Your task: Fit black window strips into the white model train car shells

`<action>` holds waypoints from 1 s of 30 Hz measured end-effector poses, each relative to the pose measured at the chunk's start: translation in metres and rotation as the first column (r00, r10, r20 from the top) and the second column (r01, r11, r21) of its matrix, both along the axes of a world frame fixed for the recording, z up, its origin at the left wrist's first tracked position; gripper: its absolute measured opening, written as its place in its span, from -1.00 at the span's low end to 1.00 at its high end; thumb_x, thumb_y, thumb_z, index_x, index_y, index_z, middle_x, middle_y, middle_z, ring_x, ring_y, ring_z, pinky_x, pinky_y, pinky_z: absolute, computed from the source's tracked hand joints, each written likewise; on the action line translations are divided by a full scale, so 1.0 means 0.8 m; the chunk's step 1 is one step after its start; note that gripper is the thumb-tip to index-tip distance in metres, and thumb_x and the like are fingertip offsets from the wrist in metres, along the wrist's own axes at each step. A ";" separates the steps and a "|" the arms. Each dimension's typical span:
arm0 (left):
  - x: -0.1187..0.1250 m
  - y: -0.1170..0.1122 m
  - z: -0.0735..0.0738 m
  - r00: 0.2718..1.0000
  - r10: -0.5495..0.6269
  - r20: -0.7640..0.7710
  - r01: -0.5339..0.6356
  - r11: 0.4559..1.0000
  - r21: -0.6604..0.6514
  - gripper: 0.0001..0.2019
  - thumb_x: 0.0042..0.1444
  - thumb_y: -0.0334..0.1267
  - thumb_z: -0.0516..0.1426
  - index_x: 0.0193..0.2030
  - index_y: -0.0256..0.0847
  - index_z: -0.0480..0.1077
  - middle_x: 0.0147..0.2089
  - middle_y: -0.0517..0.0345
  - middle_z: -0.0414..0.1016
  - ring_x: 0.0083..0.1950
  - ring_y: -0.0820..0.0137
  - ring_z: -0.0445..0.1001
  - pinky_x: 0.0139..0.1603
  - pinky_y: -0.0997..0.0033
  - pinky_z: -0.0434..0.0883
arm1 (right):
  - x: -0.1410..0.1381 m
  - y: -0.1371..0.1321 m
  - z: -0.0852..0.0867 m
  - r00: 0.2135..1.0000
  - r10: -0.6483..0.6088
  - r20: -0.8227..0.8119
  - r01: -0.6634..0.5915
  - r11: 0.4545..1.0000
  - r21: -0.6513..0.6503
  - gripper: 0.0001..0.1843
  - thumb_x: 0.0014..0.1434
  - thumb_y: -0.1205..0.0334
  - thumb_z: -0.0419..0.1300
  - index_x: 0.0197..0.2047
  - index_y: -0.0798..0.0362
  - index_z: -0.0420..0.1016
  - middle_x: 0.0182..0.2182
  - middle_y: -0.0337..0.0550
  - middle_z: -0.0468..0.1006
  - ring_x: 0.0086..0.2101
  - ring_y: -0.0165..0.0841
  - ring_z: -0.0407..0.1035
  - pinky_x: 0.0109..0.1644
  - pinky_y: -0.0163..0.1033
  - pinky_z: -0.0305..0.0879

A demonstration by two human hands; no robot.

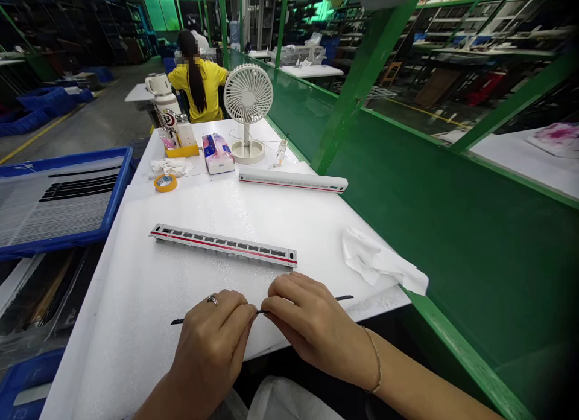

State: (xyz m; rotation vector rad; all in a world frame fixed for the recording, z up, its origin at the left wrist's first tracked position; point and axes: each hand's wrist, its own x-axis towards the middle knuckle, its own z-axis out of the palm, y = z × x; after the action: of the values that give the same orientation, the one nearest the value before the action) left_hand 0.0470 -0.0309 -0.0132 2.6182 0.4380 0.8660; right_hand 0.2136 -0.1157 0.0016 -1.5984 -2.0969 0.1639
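Note:
My left hand (pixel 216 332) and my right hand (pixel 307 323) are side by side near the front edge of the table, fingers closed. Both pinch a thin black strip (pixel 177 321), whose ends stick out past each hand; a short piece shows between the fingertips. Most of the strip is hidden behind my hands. Just beyond them lies a model train car body (pixel 224 244), white-grey with a red stripe and a row of dark windows. Farther back rests a second train car body (pixel 293 180), turned so its white roof shows.
White foam sheet (pixel 136 275) covers the table. At its back are a fan (pixel 248 100), tissue pack (pixel 218 153), yellow tape roll (pixel 165 183) and bottles. A crumpled white cloth (pixel 375 257) lies right, beside a green barrier (pixel 452 239). A blue crate (pixel 118 184) holds black strips. A person (pixel 205 85) sits ahead.

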 end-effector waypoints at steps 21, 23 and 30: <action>-0.017 0.014 -0.002 0.999 0.027 0.022 -0.026 0.999 -0.023 -0.81 0.09 -0.56 0.09 -0.22 -0.23 0.40 -0.34 0.16 0.48 -0.34 0.42 0.42 -0.28 0.32 0.31 | 0.013 -0.003 0.001 0.997 -0.019 0.075 0.018 1.000 0.001 -0.75 0.24 0.44 -0.08 -0.41 0.10 0.33 -0.49 -0.21 0.26 -0.51 -0.42 0.06 -0.43 -0.31 0.02; -0.017 0.015 -0.002 0.997 0.035 0.064 -0.031 0.998 -0.051 -0.80 0.08 -0.55 0.11 -0.21 -0.21 0.40 -0.34 0.17 0.49 -0.33 0.42 0.42 -0.27 0.33 0.33 | 0.011 -0.004 0.002 0.996 -0.005 0.087 0.002 1.000 0.026 -0.72 0.21 0.48 -0.08 -0.49 0.09 0.28 -0.52 -0.24 0.21 -0.53 -0.42 0.00 -0.45 -0.29 -0.03; -0.036 0.028 -0.012 0.978 0.143 0.152 0.009 0.700 -0.714 -0.90 0.07 -0.37 0.18 -0.24 -0.18 0.42 -0.31 0.11 0.44 -0.29 0.41 0.43 -0.32 0.43 0.44 | 0.012 -0.012 0.002 1.000 -0.006 -0.022 0.008 0.996 0.084 -0.78 0.17 0.53 -0.05 -0.35 0.14 0.36 -0.53 -0.22 0.18 -0.52 -0.40 -0.01 -0.46 -0.25 -0.11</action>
State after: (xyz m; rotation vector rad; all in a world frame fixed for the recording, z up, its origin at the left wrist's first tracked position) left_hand 0.0178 -0.0084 -0.0229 1.7833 0.6619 0.7618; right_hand 0.2230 -0.1256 0.0031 -1.5480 -2.0539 0.0895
